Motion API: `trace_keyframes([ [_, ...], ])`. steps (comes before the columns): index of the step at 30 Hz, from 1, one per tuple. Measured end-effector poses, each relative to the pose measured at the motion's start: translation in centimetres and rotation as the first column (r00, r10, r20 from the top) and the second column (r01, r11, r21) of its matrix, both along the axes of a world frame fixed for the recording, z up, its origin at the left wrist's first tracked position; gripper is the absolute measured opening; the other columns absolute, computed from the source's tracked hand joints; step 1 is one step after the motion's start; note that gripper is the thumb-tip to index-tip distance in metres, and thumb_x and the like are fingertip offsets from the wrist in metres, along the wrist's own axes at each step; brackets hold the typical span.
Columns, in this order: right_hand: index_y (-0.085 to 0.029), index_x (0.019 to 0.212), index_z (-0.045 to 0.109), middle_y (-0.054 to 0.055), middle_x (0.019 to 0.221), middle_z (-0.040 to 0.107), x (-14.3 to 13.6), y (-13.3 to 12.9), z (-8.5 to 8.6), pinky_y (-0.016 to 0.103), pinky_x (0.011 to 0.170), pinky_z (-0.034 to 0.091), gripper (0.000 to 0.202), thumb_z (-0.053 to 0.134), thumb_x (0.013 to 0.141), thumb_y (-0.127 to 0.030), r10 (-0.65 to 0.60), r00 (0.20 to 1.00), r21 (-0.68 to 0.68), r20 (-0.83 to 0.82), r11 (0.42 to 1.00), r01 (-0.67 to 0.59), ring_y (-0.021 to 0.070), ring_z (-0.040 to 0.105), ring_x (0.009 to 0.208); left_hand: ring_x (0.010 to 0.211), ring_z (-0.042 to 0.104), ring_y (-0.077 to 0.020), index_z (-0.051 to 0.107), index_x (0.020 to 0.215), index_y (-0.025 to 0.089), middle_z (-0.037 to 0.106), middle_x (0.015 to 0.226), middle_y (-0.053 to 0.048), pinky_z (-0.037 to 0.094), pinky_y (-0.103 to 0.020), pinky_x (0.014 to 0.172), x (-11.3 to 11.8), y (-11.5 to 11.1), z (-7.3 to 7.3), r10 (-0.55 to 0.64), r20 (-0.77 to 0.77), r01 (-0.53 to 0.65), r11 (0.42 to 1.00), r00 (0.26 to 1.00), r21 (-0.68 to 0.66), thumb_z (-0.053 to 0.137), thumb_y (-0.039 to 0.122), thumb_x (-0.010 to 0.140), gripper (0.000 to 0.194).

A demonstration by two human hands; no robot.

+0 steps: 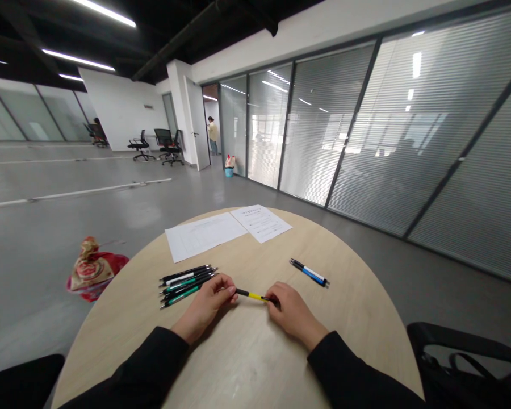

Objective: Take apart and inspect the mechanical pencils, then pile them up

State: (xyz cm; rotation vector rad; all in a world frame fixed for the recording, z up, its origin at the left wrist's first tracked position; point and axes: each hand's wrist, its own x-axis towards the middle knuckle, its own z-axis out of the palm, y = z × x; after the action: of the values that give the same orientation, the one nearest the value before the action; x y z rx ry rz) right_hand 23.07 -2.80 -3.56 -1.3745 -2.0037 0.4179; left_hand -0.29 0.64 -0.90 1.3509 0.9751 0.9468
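A black and yellow pen stretches between my two hands over the round wooden table. My left hand pinches its left end, and my right hand grips its right end. Just left of my left hand lies a group of several pens, black with white or green parts, partly overlapping. To the right, beyond my right hand, two pens with white and blue parts lie side by side.
Two printed sheets, a wider one and a smaller one, lie at the table's far edge. Black chairs stand at the lower left and right. A red and tan bag is left of the table. A person stands beyond the doorway.
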Motion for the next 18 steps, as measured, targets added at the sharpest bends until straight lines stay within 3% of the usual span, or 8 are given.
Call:
trace_keyframes([
  [4,-0.018,0.090,0.067,0.004,0.088,0.067,0.6,0.2,-0.2,0.030,0.079,0.044,0.015,0.058,0.084,-0.008,-0.024,0.998,0.024,-0.050,0.999,0.025,0.0181,0.059,0.084,0.070,0.060,-0.0181,0.061,0.089,0.018,0.064,0.076,-0.001,0.044,-0.029,0.066,-0.2,0.1,0.5,-0.019,-0.283,0.081,0.975,0.959,0.206,0.064,0.041,0.084,0.024],
  [8,-0.018,0.093,0.067,0.005,0.090,0.068,1.1,0.4,-0.2,0.031,0.080,0.046,0.014,0.055,0.090,-0.012,-0.029,0.992,0.029,-0.125,0.999,0.033,0.0188,0.061,0.086,0.078,0.061,-0.0220,0.068,0.092,0.018,0.068,0.085,-0.005,0.045,-0.033,0.073,-0.2,0.4,1.1,0.025,-0.560,0.229,0.896,0.828,0.379,0.059,0.038,0.088,0.022],
  [13,-0.018,0.094,0.069,0.006,0.091,0.070,1.7,0.9,0.1,0.031,0.079,0.046,0.014,0.056,0.091,-0.015,-0.040,0.986,-0.004,-0.163,0.999,0.040,0.0192,0.062,0.085,0.086,0.062,-0.0230,0.068,0.093,0.019,0.070,0.093,-0.007,0.046,-0.034,0.080,0.1,1.5,0.9,-0.014,-0.675,0.389,0.826,0.738,0.408,0.054,0.034,0.092,0.021],
  [18,-0.018,0.092,0.072,0.004,0.086,0.072,2.4,1.4,0.2,0.029,0.075,0.045,0.012,0.060,0.089,-0.016,-0.035,0.988,-0.049,-0.148,0.998,0.028,0.0180,0.062,0.079,0.086,0.060,-0.0220,0.062,0.096,0.018,0.066,0.095,-0.008,0.046,-0.033,0.079,0.3,2.4,-0.1,0.037,-0.679,0.425,0.755,0.733,0.500,0.044,0.033,0.099,0.023],
])
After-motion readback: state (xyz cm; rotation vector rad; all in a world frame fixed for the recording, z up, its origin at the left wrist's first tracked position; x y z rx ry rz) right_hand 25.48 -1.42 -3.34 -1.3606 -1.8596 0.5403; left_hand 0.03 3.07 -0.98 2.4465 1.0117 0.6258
